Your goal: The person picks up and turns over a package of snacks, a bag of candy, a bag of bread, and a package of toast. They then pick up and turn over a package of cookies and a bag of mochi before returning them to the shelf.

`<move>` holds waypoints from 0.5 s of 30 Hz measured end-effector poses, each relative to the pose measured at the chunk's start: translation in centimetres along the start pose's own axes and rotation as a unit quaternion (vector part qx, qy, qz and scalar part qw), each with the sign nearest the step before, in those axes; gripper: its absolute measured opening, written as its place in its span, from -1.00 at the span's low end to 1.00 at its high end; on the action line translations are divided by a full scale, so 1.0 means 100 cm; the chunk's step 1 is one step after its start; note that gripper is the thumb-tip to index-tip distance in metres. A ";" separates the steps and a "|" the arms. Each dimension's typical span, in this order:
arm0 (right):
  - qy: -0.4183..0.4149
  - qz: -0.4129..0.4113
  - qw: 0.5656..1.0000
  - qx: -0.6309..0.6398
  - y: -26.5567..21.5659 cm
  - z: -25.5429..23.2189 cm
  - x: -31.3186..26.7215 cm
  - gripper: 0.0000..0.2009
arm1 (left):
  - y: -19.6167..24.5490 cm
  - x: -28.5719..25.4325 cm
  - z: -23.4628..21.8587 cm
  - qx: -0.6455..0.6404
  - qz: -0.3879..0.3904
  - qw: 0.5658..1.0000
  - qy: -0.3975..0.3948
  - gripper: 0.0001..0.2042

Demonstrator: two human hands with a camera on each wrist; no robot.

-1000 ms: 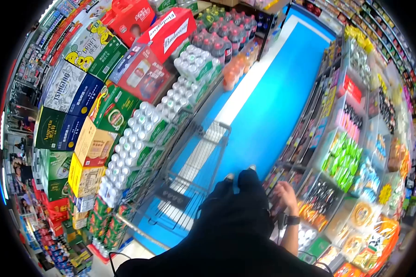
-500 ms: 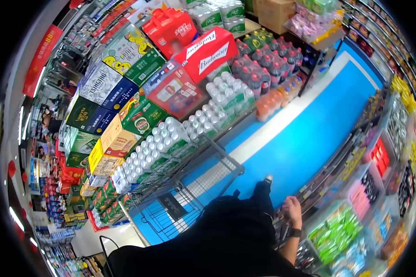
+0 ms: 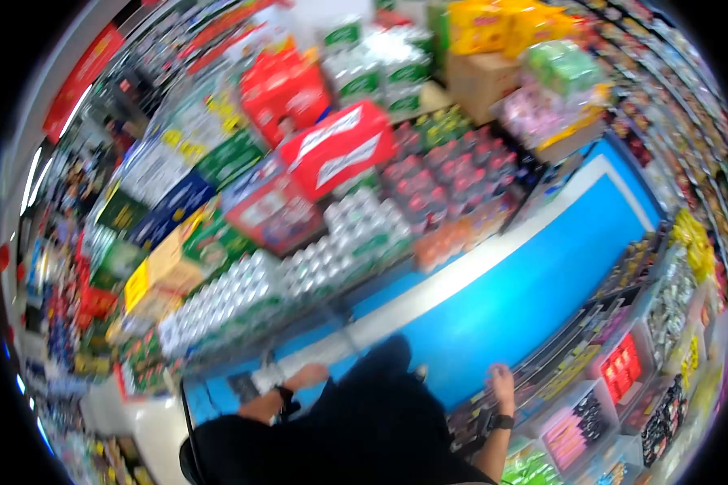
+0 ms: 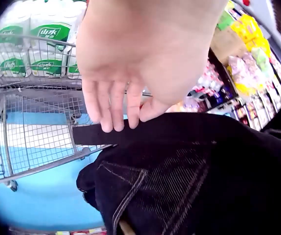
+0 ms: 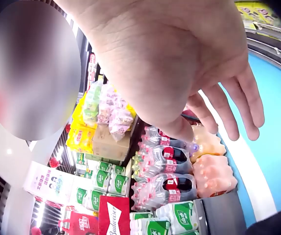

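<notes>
My left hand [image 3: 307, 377] hangs beside the dark clothing at my waist, fingers loosely extended and holding nothing. In the left wrist view its fingertips overlap the dark trousers [image 4: 165, 171], and a wire shopping cart [image 4: 47, 166] stands just beyond, apart from the hand. My right hand [image 3: 501, 386] is over the aisle's right side, nearest to the snack shelf edge [image 3: 534, 380]. Seen in the right wrist view, its fingers hang relaxed with nothing in them, in front of packs of cola bottles [image 5: 172, 183] and orange drink bottles [image 5: 214, 174] farther off.
A blue aisle floor [image 3: 493, 323] with a white stripe runs ahead between displays. On the left are shrink-wrapped can packs [image 3: 226, 299], beer cartons [image 3: 275, 206] and a red Budweiser box [image 3: 340, 149]. Clear bins of wrapped snacks [image 3: 578, 428] line the right. A brown carton [image 3: 481, 81] sits farther ahead.
The view has turned and moved along the aisle. The cart has slid toward the lower left of the head view, and my left hand has come into sight. My right hand stays at the right.
</notes>
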State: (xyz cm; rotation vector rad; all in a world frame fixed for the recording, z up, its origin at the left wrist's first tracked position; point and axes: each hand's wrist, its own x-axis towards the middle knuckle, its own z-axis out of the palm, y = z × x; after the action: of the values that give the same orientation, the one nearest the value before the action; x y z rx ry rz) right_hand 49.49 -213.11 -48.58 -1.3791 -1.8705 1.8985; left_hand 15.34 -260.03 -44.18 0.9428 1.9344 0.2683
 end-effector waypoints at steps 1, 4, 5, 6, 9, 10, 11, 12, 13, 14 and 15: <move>-0.001 0.015 1.000 -0.003 -0.018 -0.002 0.015 -0.75 | -0.015 0.036 0.006 -0.144 -0.058 0.988 0.012 -0.75; 0.003 0.053 0.999 -0.002 -0.040 -0.008 0.053 -0.76 | -0.007 0.118 0.006 -0.463 -0.176 0.867 0.064 -0.79; -0.029 0.077 0.997 -0.014 -0.037 -0.009 0.067 -0.76 | -0.001 0.149 -0.004 -0.441 -0.154 0.882 0.059 -0.78; -0.001 0.079 0.997 -0.006 -0.034 -0.012 0.076 -0.76 | 0.009 0.181 -0.011 -0.422 -0.132 0.895 0.056 -0.78; 0.007 0.235 0.967 -0.101 -0.012 -0.034 0.107 -0.78 | 0.048 0.260 -0.055 -0.465 -0.063 0.882 0.037 -0.79; -0.017 0.236 0.964 -0.122 0.010 -0.045 0.117 -0.78 | 0.064 0.277 -0.070 -0.448 -0.055 0.892 0.021 -0.78; -0.018 0.275 0.956 -0.103 0.009 -0.050 0.120 -0.76 | 0.075 0.298 -0.083 -0.495 -0.049 0.866 0.054 -0.79; -0.013 0.307 0.948 -0.078 -0.004 -0.052 0.129 -0.74 | 0.078 0.320 -0.095 -0.468 -0.008 0.881 0.072 -0.79; 0.006 0.302 0.950 -0.077 -0.014 -0.054 0.135 -0.72 | 0.083 0.342 -0.108 -0.451 0.024 0.888 0.084 -0.79; 0.022 0.298 0.951 -0.077 -0.028 -0.053 0.138 -0.69 | 0.083 0.361 -0.115 -0.436 0.053 0.893 0.097 -0.80; 0.024 0.299 0.951 -0.073 -0.034 -0.054 0.148 -0.67 | 0.067 0.390 -0.111 -0.384 0.042 0.918 0.087 -0.79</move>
State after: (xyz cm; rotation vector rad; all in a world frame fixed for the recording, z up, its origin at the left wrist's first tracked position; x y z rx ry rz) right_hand 42.98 -198.70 -51.90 -2.2192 -1.7238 1.9545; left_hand -0.90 -225.76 -60.12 0.4748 1.7066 1.1017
